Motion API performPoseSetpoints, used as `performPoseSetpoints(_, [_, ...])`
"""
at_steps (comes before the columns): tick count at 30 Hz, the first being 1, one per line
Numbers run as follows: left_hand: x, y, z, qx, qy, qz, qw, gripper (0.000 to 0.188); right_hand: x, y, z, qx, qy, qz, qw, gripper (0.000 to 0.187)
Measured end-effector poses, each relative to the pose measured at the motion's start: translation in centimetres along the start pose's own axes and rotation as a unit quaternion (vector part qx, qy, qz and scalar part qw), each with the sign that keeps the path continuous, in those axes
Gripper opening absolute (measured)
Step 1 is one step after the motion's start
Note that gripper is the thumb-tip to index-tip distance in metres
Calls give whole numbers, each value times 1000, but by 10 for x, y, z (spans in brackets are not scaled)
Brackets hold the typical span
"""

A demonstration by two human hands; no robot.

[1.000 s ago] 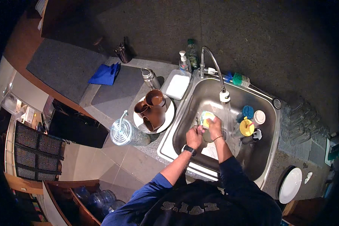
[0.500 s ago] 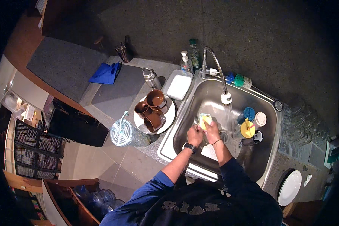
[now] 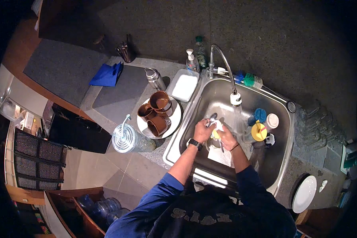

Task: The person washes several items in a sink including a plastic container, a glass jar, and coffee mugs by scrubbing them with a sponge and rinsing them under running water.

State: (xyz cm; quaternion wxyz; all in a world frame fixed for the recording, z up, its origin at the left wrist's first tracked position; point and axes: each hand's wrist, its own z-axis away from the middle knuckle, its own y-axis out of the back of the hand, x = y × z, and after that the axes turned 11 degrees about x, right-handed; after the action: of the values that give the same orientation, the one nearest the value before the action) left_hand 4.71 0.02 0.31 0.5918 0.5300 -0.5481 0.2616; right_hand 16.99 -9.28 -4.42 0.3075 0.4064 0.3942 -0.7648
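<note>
Over the sink (image 3: 283,158), my left hand (image 3: 201,132) is closed on a metal spoon (image 3: 213,116), its bowl pointing toward the faucet. My right hand (image 3: 227,139) grips a yellow sponge (image 3: 215,134) with white foam, pressed against the spoon. A thin handle shows below my right fingers. To the right of my hands, water runs from the flexible faucet (image 3: 235,98). Beneath them a whitish flat piece (image 3: 220,156) lies in the basin. Along the basin's right side are a yellow-lidded cup (image 3: 259,132), a blue item (image 3: 260,115) and a pale-lidded cup (image 3: 272,120).
Left of the sink, brown mugs (image 3: 159,126) sit on a white plate (image 3: 173,126) beside a large straw tumbler (image 3: 127,138), a steel bottle (image 3: 155,79) and a plastic tub (image 3: 184,85). Drinking glasses (image 3: 317,127) and a white plate (image 3: 304,194) stand at the right.
My hands have turned and drawn slightly apart, and the spoon's bowl now shows above the left fingers. The sponge is lower and more covered by my right hand. The whole view has shifted slightly.
</note>
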Motion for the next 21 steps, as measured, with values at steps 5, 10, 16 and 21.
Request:
performPoseSetpoints(5, [13, -2, -4, -20, 49, 30, 998, 31, 4, 15, -2, 62, 68, 71, 993, 26])
performPoseSetpoints(10, [14, -8, -6, 17, 138, 9, 990, 30, 4, -2, 10, 195, 185, 369, 890, 25])
performPoseSetpoints(16, [7, -2, -3, -69, 102, 76, 989, 34, -13, -7, 32, 52, -34, -85, 994, 32])
performPoseSetpoints(21, [29, 10, -10, -6, 36, -82, 996, 30, -15, -11, 31, 36, 52, 48, 997, 29])
